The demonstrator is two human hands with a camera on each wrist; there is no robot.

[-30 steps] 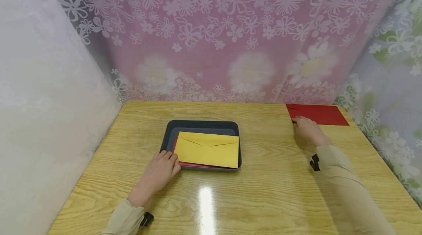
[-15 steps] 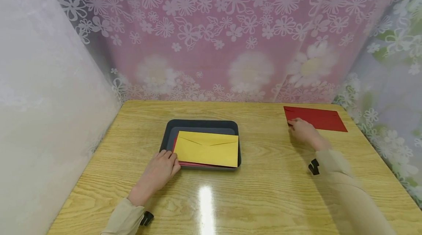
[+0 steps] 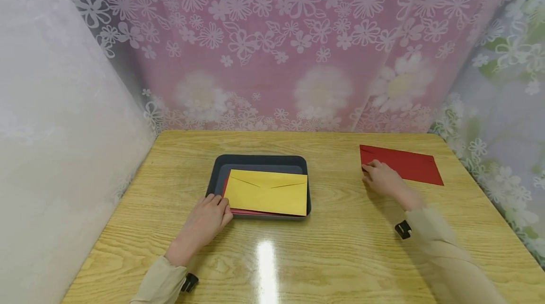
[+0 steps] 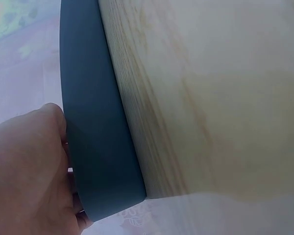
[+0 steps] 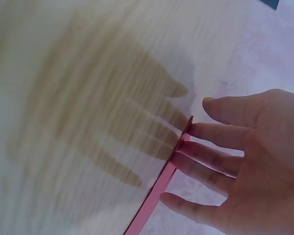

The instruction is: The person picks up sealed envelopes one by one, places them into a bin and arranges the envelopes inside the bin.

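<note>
A dark grey tray [image 3: 259, 158] holds a yellow envelope [image 3: 268, 194] lying on top, with red and pinkish paper edges peeking out beneath it. My left hand [image 3: 205, 219] holds the tray's near left corner; the left wrist view shows fingers along the rim of its wall [image 4: 100, 107]. At the right of the table lies a red envelope [image 3: 415, 165], slightly askew. My right hand [image 3: 385, 178] touches its left part. In the right wrist view several fairly straight fingertips press on the envelope [image 5: 159, 191], while the thumb stays apart from it.
The wooden table [image 3: 332, 247] ends at the back against a pink flowered curtain [image 3: 272, 58]. Pale curtains close in on the left and right. A black strap piece [image 3: 402, 229] hangs at the right wrist, another at the left.
My right hand has slid the red envelope toward me and a little left, away from the back edge, turning it slightly. My left hand and the tray have stayed put.
</note>
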